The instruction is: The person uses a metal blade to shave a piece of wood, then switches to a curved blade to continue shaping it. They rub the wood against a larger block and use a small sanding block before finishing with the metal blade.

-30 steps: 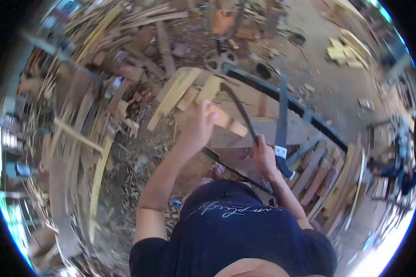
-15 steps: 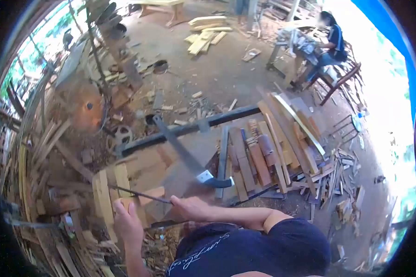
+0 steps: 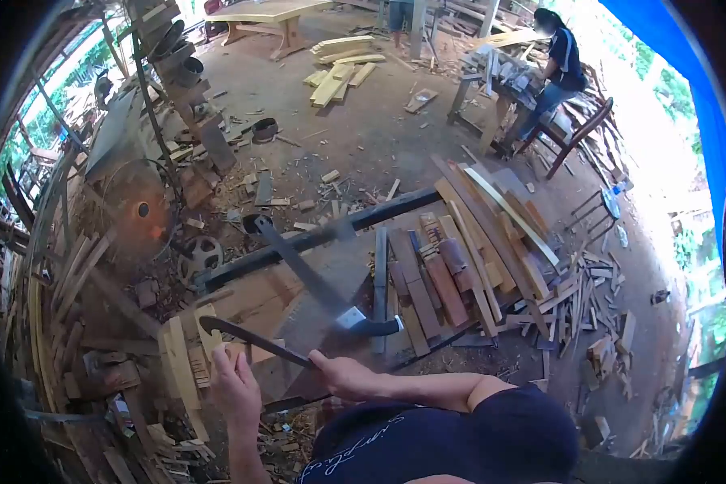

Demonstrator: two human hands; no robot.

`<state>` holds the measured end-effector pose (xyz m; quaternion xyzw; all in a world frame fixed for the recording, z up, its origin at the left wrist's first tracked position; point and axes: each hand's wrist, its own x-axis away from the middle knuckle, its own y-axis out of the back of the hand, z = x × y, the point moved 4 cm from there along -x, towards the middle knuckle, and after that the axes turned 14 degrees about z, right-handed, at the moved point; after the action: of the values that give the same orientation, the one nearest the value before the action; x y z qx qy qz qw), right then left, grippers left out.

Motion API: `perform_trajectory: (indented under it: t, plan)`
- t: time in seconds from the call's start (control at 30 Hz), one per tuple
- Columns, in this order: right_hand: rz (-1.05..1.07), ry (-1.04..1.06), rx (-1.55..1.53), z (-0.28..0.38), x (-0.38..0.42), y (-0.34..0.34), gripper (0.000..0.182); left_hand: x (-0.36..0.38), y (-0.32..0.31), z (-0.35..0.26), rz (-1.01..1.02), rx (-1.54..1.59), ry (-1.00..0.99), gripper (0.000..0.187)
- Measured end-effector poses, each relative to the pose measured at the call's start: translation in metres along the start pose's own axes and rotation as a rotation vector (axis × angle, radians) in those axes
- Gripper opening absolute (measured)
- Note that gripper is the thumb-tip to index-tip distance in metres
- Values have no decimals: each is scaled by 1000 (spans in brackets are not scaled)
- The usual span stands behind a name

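Head view: my right grip (image 3: 340, 375) wraps the right end of a dark blade-like strip (image 3: 256, 337) above the near left of the worktop (image 3: 355, 262); I can't tell whether my bent-fingered left grip (image 3: 237, 385) holds anything. Positioning seems underway; moving calls for care.

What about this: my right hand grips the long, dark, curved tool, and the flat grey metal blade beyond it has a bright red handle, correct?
Not quite: the head view shows the flat grey metal blade has a black handle, not red. Your right hand does grip the long, dark, curved tool.
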<state>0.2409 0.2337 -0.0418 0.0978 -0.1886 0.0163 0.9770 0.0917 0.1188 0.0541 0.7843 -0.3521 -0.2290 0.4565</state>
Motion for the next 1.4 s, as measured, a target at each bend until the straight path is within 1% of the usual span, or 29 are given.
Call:
perform_trajectory:
  t: [0.03, 0.07, 0.13, 0.2, 0.27, 0.3, 0.37, 0.4, 0.43, 0.47, 0.5, 0.57, 0.6, 0.63, 0.7, 0.73, 0.8, 0.83, 0.87, 0.93, 1.0, 1.1, 1.17, 1.2, 1.27, 1.3, 1.33, 1.37, 1.4]
  plan:
    - [-8, -54, -113, -3, 0, -2, 33, 0, -2, 1, -32, -46, -8, 25]
    - [-6, -55, -116, -6, -1, -2, 33, 0, -3, 0, -64, -92, -16, 25]
    - [-47, 53, 132, -4, 0, 2, 32, 1, -5, -2, -71, -100, 12, 27]
    - [-20, 41, 54, 0, 4, 8, 31, 0, -8, -1, -78, -109, 34, 28]
    - [1, 33, -21, 2, 7, 12, 30, -1, -14, 3, -257, 61, -49, 30]
    - [-30, 53, 0, 4, 9, 15, 29, -3, -23, 7, -256, 61, -56, 30]
    - [-67, 72, 21, 1, 8, 17, 27, -4, -42, 24, -374, 344, -56, 31]
    - [-124, 88, 69, -4, 4, 18, 27, -6, -55, 33, -374, 345, -59, 31]
    - [-178, 102, 118, -3, 2, 21, 26, -9, -70, 43, -317, 460, -51, 30]
    - [-173, 101, 121, -1, 2, 24, 26, -10, -80, 51, -261, 575, -38, 30]
    - [-179, 85, 113, 8, 4, 31, 26, -8, -80, 34, -224, 774, -54, 28]
    - [-218, 105, 100, 10, 2, 40, 23, -3, -89, 44, -247, 776, -60, 27]
    - [-263, 67, 114, 15, 5, 45, 21, -3, -91, 48, -263, 777, -76, 26]
    - [-287, 104, 104, 10, 5, 49, 21, -5, -80, 40, -269, 778, -71, 26]
    - [-343, 153, 106, 2, 9, 60, 21, -7, -56, 31, -355, 1058, -22, 22]
    - [-353, 142, 2, -10, 4, 61, 20, -9, -54, 36, -361, 1059, -18, 22]
    - [-404, 133, 59, -13, 14, 69, 21, -18, -53, 44, -217, 883, -130, 21]
    - [-398, 136, 64, -16, 17, 70, 21, -20, -63, 52, -212, 756, -159, 24]
    - [-384, 96, 26, -22, 19, 69, 23, -20, -72, 57, -219, 755, -158, 24]
    - [-372, 59, -13, -23, 22, 66, 25, -24, -85, 55, -127, 664, -216, 26]
    - [-360, -18, -52, -16, 29, 62, 30, -29, -126, 74, -124, 675, -169, 26]
    - [-351, -14, 36, -36, 31, 55, 35, -31, -177, 70, -121, 700, -151, 23]
    - [-340, -18, 33, -39, 32, 51, 35, -33, -214, 70, 38, 792, -118, 25]
    - [-331, -25, 25, -40, 33, 49, 36, -31, -213, 67, 30, 794, -118, 25]
    - [-347, -32, 51, -50, 32, 47, 35, -30, -218, 63, 227, 824, 26, 26]
    - [-364, -46, 68, -57, 32, 47, 34, -30, -220, 66, 222, 828, 24, 26]
    - [-362, -46, 73, -63, 31, 47, 34, -28, -219, 71, 169, 885, -53, 29]
    - [-413, -28, 130, -67, 32, 49, 26, -26, -217, 76, 118, 938, -130, 32]
    - [-464, -8, 185, -69, 34, 49, 19, -24, -198, 70, 117, 936, -129, 32]
